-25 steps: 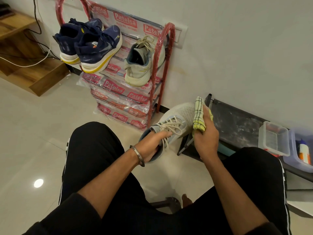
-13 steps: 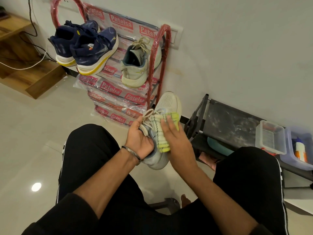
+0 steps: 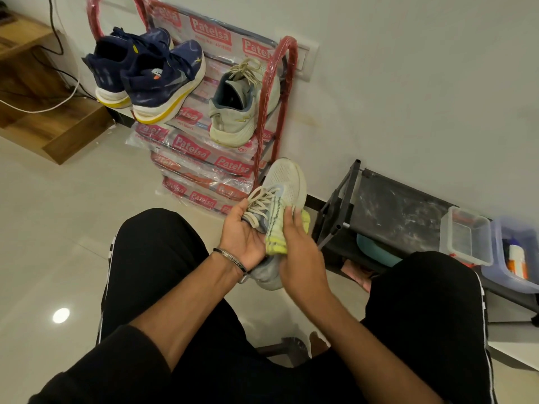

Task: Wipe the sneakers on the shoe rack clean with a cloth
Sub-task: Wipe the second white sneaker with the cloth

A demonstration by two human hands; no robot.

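Both hands work above the lap, the left hand gripping the pale sneaker by its laced side while the right hand presses the yellow cloth flat-fingered against it, so a hard rub could probably twist the shoe loose.

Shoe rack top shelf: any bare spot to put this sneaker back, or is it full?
On the shoe rack, a bare strip lies between the navy pair and the pale sneaker. The left end is crowded by the navy pair. The left hand holds the held sneaker; the right hand presses the cloth.
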